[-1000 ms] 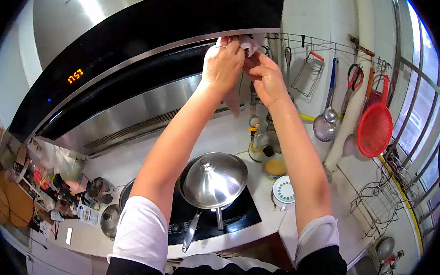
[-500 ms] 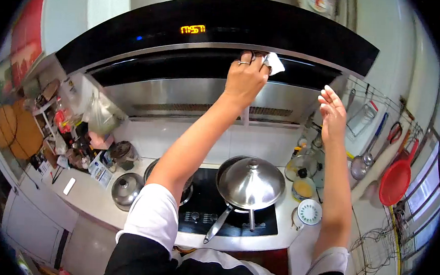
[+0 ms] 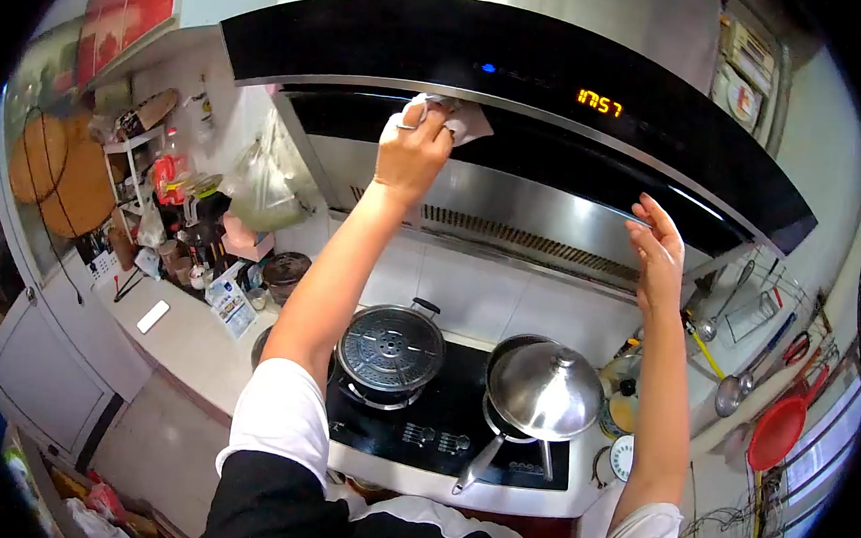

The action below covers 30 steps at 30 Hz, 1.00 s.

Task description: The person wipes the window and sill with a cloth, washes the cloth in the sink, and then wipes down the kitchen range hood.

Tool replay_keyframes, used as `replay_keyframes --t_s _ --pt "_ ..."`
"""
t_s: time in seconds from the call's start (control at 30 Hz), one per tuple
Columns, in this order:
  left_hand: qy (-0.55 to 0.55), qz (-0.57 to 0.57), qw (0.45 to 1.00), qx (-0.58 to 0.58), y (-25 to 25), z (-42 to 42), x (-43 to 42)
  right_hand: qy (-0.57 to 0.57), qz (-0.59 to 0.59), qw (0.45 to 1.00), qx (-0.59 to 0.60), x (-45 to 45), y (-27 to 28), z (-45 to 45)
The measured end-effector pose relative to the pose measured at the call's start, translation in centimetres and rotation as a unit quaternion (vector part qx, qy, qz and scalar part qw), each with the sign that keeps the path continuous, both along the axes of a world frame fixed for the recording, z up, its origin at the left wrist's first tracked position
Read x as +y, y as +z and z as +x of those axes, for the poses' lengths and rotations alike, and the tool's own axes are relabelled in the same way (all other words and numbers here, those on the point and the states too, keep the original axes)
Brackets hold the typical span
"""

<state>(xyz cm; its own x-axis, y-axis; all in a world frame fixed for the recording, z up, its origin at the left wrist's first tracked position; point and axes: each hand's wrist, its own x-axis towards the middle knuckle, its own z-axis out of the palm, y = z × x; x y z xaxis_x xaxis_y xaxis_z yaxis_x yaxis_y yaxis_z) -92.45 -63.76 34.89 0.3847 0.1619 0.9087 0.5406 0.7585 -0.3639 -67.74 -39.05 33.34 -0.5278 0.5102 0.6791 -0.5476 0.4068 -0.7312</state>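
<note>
My left hand (image 3: 412, 151) is closed on a white cloth (image 3: 469, 123) and presses it against the underside edge of the black range hood (image 3: 519, 64), left of the hood's middle. A ring shows on one finger. My right hand (image 3: 660, 244) is raised in front of the hood's right part, holding nothing, its fingers apart and slightly curled. Below the hood, a lidded pan (image 3: 546, 390) stands on the right burner of the black stove (image 3: 374, 427). On the left burner sits a round pan with a perforated insert (image 3: 390, 347).
A red strainer (image 3: 777, 431) and ladles hang at the right wall. Bottles, jars and a hanging plastic bag (image 3: 271, 188) crowd the left counter, with a white phone-like object (image 3: 153, 317) near its edge. Round boards (image 3: 70, 177) stand at the far left.
The view has swung left. My left hand has moved leftward along the hood with the cloth. My right hand, earlier beside the cloth, has come away from it and is apart.
</note>
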Motion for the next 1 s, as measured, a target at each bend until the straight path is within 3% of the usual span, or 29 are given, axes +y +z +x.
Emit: replay_keyframes --t_s 0.17,0.43,0.5,0.77,0.83,0.87,0.9,0.93,0.97,1.0 --pt "0.027 0.015 0.999 -0.035 -0.6 -5.3 -5.5 -0.051 -0.01 0.999 -0.014 0.1 0.2 -1.3" --pt "0.08 0.034 0.996 0.0 -1.1 -10.7 -11.1 -0.11 -0.034 0.993 0.014 0.6 0.9 -0.7" --pt "0.142 0.073 0.987 -0.021 -1.5 -12.0 -12.3 -0.116 -0.037 0.993 0.006 0.9 0.9 -0.3" --pt "0.13 0.081 0.986 -0.069 -1.3 -12.4 -16.8 -0.11 -0.032 0.992 0.042 1.0 0.8 -0.9" --pt "0.022 0.187 0.971 -0.147 -2.4 -11.2 -16.8 -0.13 -0.026 0.991 0.025 -0.4 0.9 -1.1" --pt "-0.098 0.221 0.957 -0.16 -2.9 -10.6 -17.3 -0.117 -0.023 0.993 0.024 -0.5 0.8 -1.3" --pt "-0.416 0.321 0.775 -0.349 -5.4 -14.0 -17.6 -0.105 -0.021 0.994 0.023 -0.6 0.7 -1.5" --pt "-0.601 0.301 0.634 -0.383 -5.9 -12.6 -18.4 -0.095 -0.022 0.995 0.015 -1.0 0.5 -1.7" --pt "-0.751 0.267 0.456 -0.397 -7.1 -10.9 -19.2 -0.092 -0.023 0.995 0.012 -1.4 0.3 -2.0" --pt "-0.747 0.272 0.457 -0.4 -8.1 -10.6 -19.3 -0.079 -0.018 0.997 -0.002 -1.7 0.0 -2.3"
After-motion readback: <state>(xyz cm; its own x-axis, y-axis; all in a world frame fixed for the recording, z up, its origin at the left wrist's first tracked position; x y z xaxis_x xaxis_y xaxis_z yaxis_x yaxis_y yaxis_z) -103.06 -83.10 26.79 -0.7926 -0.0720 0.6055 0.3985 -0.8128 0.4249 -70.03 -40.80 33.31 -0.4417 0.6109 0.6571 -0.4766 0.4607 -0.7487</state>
